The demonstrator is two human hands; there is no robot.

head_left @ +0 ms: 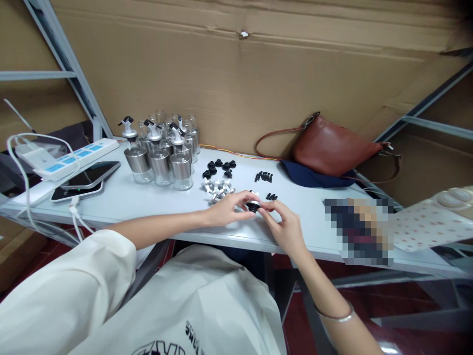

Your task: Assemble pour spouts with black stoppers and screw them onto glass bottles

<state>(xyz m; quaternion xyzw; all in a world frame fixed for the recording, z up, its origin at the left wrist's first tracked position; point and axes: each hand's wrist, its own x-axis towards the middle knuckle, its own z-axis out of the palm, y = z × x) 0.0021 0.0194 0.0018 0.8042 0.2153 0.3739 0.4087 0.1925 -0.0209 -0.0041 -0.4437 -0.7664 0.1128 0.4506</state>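
Note:
Between both hands, just above the front of the table, is a black ribbed bottle stopper [253, 206] with a small pale part on top. My left hand [228, 209] grips it from the left between thumb and fingers. From the right, my right hand [284, 225] pinches its edge. Behind my left hand lies a pile of white pourer spouts [216, 189]. Several black stoppers [219, 164] sit beyond that pile. Two groups of small black caps lie to the right, one farther group [263, 176] and one nearer group [272, 196].
Several glass-and-steel oil bottles [160, 165] stand at the left, the front ones with spouts. Left of them are a power strip [79, 158] and stacked phones [88, 176]. A brown handbag [330, 147] rests on dark blue cloth [314, 176] at the back right. Cardboard [221, 74] backs the table.

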